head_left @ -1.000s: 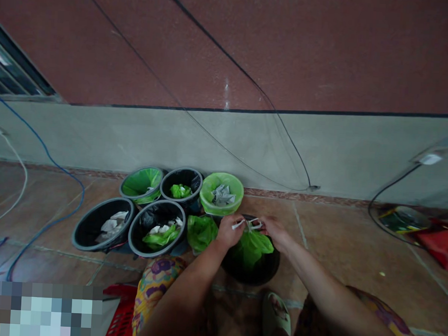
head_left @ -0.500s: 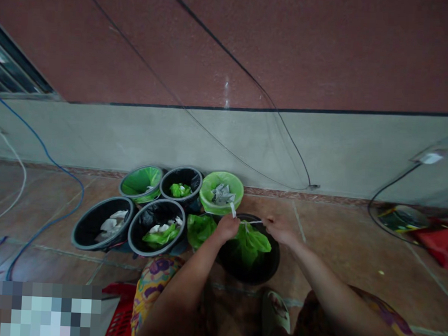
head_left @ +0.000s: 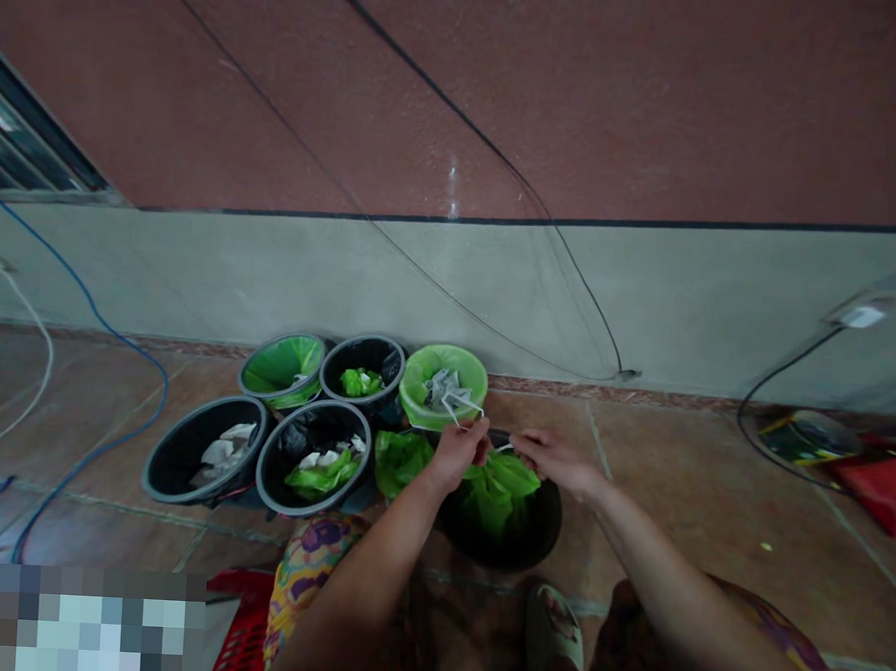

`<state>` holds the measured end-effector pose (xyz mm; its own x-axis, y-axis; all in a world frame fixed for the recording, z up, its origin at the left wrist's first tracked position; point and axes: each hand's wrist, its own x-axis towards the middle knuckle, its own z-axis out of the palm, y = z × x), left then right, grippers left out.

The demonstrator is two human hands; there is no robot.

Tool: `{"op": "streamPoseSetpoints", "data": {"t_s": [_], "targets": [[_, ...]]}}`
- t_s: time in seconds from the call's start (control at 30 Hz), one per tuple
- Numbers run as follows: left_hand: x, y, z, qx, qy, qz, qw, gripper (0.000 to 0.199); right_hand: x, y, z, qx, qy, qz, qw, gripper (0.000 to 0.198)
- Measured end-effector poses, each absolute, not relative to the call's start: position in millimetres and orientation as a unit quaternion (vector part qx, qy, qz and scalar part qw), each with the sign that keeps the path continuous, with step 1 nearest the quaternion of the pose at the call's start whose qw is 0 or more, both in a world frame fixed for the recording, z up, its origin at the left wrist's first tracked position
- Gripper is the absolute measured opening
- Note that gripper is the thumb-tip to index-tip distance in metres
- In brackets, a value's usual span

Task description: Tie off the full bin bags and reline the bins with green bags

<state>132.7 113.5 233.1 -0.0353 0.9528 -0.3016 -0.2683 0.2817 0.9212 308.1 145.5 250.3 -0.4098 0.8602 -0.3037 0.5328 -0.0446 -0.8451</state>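
A black round bin [head_left: 546, 546] stands on the floor between my feet and the row of buckets. Inside it is a bright green plastic bag [head_left: 501, 494], its top gathered up. My left hand [head_left: 460, 458] is closed in a pinch on a thin white string [head_left: 471, 405], whose loose loop sticks up above the fingers. My right hand [head_left: 558, 459] pinches the same white material at the right, over the bag's neck. A short stretch of string shows between the hands. Any knot at the neck is too small to make out.
Several lined buckets stand left of the bin, among them a green-lined bucket [head_left: 413, 399] and a black-lined bucket [head_left: 311, 509]. A red crate [head_left: 241, 630] is by my left leg. A blue cable [head_left: 97, 447] crosses the floor. A red bag [head_left: 883, 488] lies right.
My hands have come closer together, the right one moving left. The white string at my left hand now stands up in a loop.
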Motion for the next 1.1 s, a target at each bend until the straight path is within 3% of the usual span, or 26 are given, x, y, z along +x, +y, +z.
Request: {"op": "streamPoseSetpoints", "data": {"t_s": [0.17,0.43,0.57,0.67,0.83,1.1], "targets": [[133.6,110.7,227.9,0.426,0.494,0.42,0.631,0.024,304.8,141.0,261.2,-0.465,-0.637,0.583,0.198,0.047],[138.0,109.2,219.1,0.499,0.479,0.412,0.593,0.026,303.1,145.8,259.6,-0.471,-0.42,0.695,0.346,0.041],[138.6,111.2,216.0,0.497,0.47,0.425,0.593,0.02,301.9,140.0,251.3,-0.491,-0.508,0.667,0.237,0.03],[139.1,112.8,215.2,0.478,0.489,0.423,0.595,0.015,299.6,137.9,247.0,-0.484,-0.641,0.572,0.17,0.02],[140.4,112.0,216.8,0.392,0.555,0.434,0.592,0.008,301.7,141.9,244.8,-0.524,-0.742,0.393,0.142,0.019],[136.8,111.1,210.6,0.413,0.566,0.468,0.539,0.008,307.2,142.2,229.3,-0.489,-0.773,0.384,0.125,0.017]]}}
